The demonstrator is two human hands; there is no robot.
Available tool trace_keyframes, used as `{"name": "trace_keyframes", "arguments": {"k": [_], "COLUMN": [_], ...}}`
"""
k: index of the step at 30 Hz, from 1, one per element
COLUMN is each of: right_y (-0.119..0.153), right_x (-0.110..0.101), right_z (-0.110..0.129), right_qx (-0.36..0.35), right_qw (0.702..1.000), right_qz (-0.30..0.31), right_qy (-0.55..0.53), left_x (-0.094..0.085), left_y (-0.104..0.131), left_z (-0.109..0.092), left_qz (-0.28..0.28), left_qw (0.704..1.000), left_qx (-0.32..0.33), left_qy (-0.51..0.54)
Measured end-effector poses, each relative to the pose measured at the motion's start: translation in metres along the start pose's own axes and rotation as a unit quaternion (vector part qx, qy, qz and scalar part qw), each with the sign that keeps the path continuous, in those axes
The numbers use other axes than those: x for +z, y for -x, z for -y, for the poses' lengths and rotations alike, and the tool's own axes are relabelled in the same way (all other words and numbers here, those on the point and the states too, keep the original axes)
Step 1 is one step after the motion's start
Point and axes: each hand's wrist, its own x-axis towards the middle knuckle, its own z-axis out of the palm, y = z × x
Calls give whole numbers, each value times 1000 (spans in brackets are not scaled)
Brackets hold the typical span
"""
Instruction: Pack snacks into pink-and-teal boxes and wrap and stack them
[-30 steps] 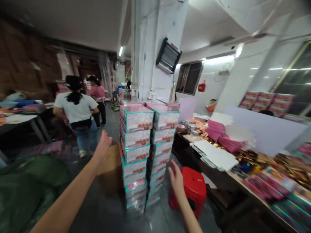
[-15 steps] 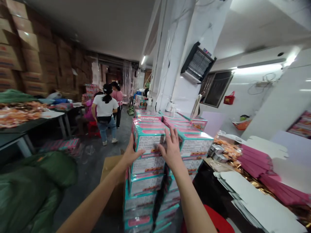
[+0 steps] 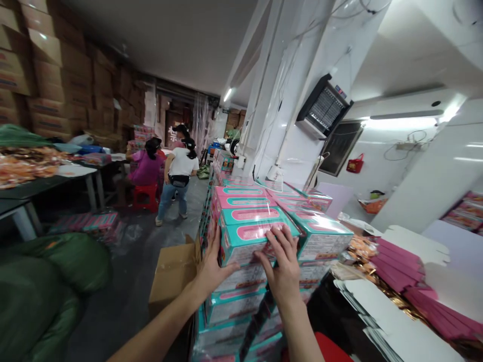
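Head cam question: what are the hands actually on?

> Looks like the teal-and-pink box point(image 3: 247, 233) at the near end of the top layer, left-hand stack. Shiny clear film on it. Left hand point(image 3: 211, 271) is at its left end, fingers along the side, thumb across the front. Right hand point(image 3: 281, 264) is by the front right corner, fingers spread over the top edge, thumb angled in along the front face.

So is that a proper grip?

> Honestly can't tell. Both hands are about half open and touching the box, one at each end, but whether they're squeezing it doesn't show. More boxes right underneath it, fwiw.

And around it?

> Second stack point(image 3: 324, 246) just to the right, brown carton point(image 3: 169, 276) down to the left, white sheets point(image 3: 396, 296) over at the right. Co-worker in a white shirt point(image 3: 180, 168) further back, facing away.
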Motion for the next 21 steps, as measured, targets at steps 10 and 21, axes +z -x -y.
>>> {"name": "trace_keyframes", "arguments": {"k": [10, 21], "right_y": [-2, -2], "right_x": [13, 28], "right_z": [-6, -8], "right_qx": [24, 38], "right_qw": [999, 997], "right_qz": [10, 49], "right_qy": [29, 55], "left_x": [1, 0], "left_y": [-12, -34], "left_z": [-6, 4], "left_qz": [3, 18], "left_qw": [999, 996], "left_qx": [-33, -58], "left_qy": [-6, 65]}}
